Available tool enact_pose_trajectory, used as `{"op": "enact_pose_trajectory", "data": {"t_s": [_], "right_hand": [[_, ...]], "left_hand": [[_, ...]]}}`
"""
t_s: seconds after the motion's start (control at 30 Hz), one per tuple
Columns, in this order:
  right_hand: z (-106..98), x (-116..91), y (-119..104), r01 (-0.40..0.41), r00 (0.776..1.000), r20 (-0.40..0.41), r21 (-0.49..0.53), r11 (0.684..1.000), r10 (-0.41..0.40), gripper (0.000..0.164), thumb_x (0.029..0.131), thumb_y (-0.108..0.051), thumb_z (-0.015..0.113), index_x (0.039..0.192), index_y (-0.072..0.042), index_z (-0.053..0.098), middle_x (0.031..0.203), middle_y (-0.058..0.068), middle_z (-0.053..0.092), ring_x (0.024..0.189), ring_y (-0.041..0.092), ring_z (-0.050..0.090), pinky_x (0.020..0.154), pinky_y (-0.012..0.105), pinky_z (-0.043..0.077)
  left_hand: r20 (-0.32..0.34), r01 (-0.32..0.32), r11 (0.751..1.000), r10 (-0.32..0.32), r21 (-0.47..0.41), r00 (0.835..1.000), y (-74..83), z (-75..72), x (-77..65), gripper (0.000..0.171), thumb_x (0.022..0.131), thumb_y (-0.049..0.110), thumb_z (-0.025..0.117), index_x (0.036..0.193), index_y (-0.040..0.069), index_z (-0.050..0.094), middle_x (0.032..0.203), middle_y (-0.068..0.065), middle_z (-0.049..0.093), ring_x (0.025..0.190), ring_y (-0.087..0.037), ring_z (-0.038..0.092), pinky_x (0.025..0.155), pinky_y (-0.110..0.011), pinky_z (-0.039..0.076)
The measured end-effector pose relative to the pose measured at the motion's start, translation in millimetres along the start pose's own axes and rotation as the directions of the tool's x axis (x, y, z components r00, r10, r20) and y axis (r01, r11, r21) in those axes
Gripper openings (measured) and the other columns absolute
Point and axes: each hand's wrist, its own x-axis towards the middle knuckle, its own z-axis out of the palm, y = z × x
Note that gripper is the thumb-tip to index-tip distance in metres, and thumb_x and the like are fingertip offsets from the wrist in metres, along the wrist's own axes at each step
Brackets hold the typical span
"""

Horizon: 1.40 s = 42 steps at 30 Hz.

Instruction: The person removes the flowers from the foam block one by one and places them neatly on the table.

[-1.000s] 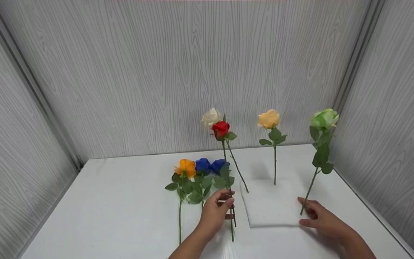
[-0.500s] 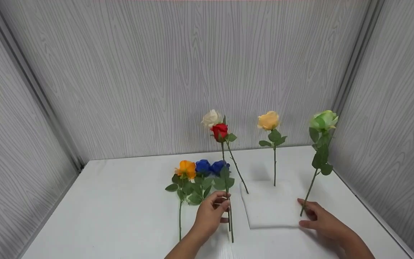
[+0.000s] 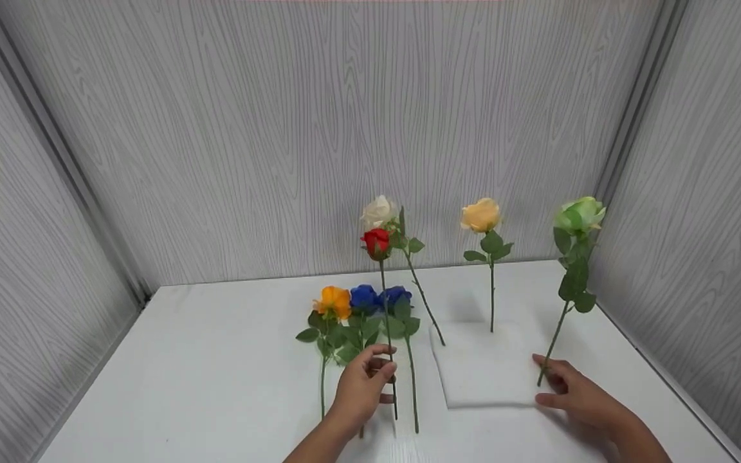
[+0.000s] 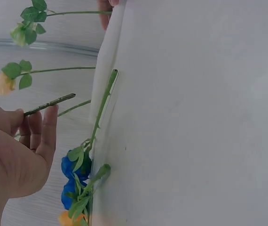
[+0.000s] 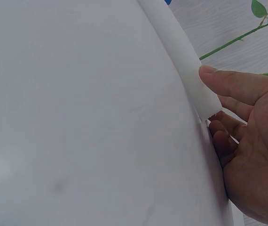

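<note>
My left hand [image 3: 359,389] pinches the stem of a red rose [image 3: 377,244] and holds it nearly upright over the table. In the left wrist view the lower end of that stem [image 4: 54,102] juts out past my thumb, away from the tabletop. A flat white foam block [image 3: 489,376] lies to the right. My right hand [image 3: 577,391] grips its front right corner, thumb at the front and fingers along the side, as the right wrist view shows. Standing in the block are a leaning white rose [image 3: 379,212], a peach rose [image 3: 480,215] and a light green rose [image 3: 580,215].
An orange rose [image 3: 333,302] and two blue roses [image 3: 364,298] lie on the white table [image 3: 216,366], left of the block and partly behind my left hand. Grey wood-grain panels [image 3: 267,141] enclose the table at the back and both sides.
My left hand has moved left with the red rose, away from the foam block, and the bloom has come down slightly. My right hand stays at the block's corner.
</note>
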Motion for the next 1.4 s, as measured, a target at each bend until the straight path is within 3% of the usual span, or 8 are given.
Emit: {"op": "enact_pose_trajectory", "data": {"t_s": [0.2,0.4,0.6,1.0,1.23,1.4], "right_hand": [[0,0,1,0.008,1.000,0.008,0.002,1.000,-0.008,0.087,0.098,-0.032,0.082,0.167,-0.003,0.036,0.159,0.029,0.044,0.147,0.048,0.046,0.109,0.030,0.048],[0,2,-1,-0.021,1.000,-0.001,-0.005,1.000,0.021,0.089,0.097,-0.034,0.083,0.167,-0.005,0.037,0.159,0.027,0.045,0.147,0.047,0.047,0.118,0.050,0.045],[0,1,-2,-0.028,1.000,-0.009,0.005,1.000,0.028,0.089,0.095,-0.032,0.084,0.167,-0.005,0.038,0.154,0.022,0.049,0.134,0.035,0.050,0.109,0.035,0.047],[0,2,0,-0.027,1.000,-0.009,0.009,1.000,0.028,0.089,0.096,-0.031,0.084,0.167,-0.004,0.037,0.153,0.023,0.049,0.137,0.037,0.050,0.113,0.044,0.047],[1,0,0,-0.009,1.000,-0.016,-0.002,1.000,0.009,0.087,0.096,-0.030,0.084,0.166,-0.005,0.039,0.149,0.020,0.052,0.134,0.033,0.051,0.103,0.025,0.047],[0,-1,0,-0.005,1.000,-0.015,0.006,1.000,0.005,0.088,0.096,-0.032,0.083,0.167,-0.005,0.037,0.153,0.023,0.050,0.138,0.037,0.051,0.108,0.033,0.047]], "left_hand": [[-0.022,0.040,0.999,-0.040,0.005,0.999,-2.4,-5.8,0.4,0.029,0.109,0.018,0.067,0.138,0.021,0.067,0.119,-0.015,0.070,0.097,-0.019,0.067,0.070,-0.035,0.068],[-0.023,0.042,0.999,-0.042,-0.009,0.999,-3.8,-12.3,0.2,0.031,0.109,0.018,0.066,0.140,0.020,0.066,0.120,-0.016,0.068,0.097,-0.019,0.066,0.070,-0.035,0.068],[-0.009,0.037,0.999,-0.037,-0.011,0.999,-6.7,-20.8,-1.6,0.031,0.110,0.016,0.066,0.141,0.017,0.066,0.120,-0.018,0.068,0.096,-0.019,0.066,0.068,-0.035,0.068],[-0.039,0.081,0.996,-0.079,0.042,0.996,-10.4,-39.0,-2.4,0.037,0.110,0.019,0.066,0.146,0.015,0.063,0.122,-0.016,0.066,0.100,-0.019,0.066,0.071,-0.034,0.068],[-0.055,0.096,0.993,-0.093,0.066,0.994,-12.3,-48.8,-3.1,0.037,0.110,0.021,0.066,0.147,0.015,0.063,0.125,-0.016,0.068,0.104,-0.022,0.070,0.075,-0.035,0.069],[-0.060,0.096,0.994,-0.093,0.051,0.994,-13.1,-55.4,-4.1,0.038,0.110,0.021,0.065,0.148,0.014,0.061,0.126,-0.018,0.067,0.103,-0.021,0.068,0.074,-0.036,0.069]]}}
